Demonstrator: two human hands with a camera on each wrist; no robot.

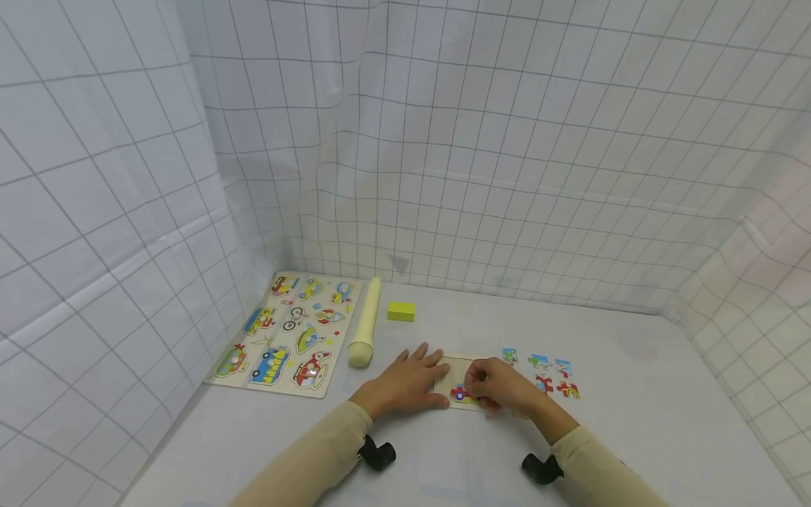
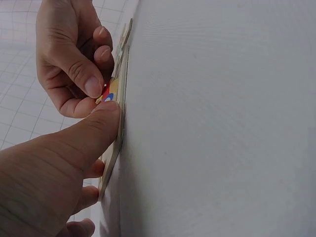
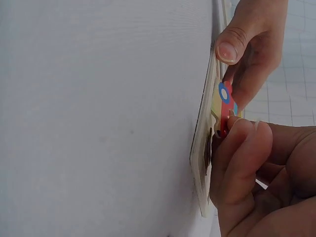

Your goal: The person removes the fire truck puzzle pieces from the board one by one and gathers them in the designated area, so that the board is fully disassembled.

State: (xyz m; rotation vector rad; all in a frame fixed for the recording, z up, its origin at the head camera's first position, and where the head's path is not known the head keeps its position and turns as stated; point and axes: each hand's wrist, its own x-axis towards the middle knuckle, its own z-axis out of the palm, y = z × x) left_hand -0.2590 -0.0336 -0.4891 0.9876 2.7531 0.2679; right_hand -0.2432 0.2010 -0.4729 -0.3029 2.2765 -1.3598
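Note:
A small pale wooden puzzle board (image 1: 453, 365) lies flat on the table in the head view. On its lower part is a red, yellow and blue jigsaw piece (image 1: 460, 394), also visible in the right wrist view with a blue ring (image 3: 224, 92). My right hand (image 1: 507, 386) pinches that piece between thumb and fingertips over the board. My left hand (image 1: 412, 381) lies with fingers spread at the board's left side, its thumb (image 2: 101, 121) pressing the near edge. The right hand hides part of the board.
Several loose jigsaw pieces (image 1: 544, 384) lie right of the board. At the left are a vehicle peg puzzle (image 1: 288, 355), a cream microphone-shaped stick (image 1: 365, 324) and a yellow-green block (image 1: 401, 311). Gridded white curtains (image 1: 507, 176) stand around the table.

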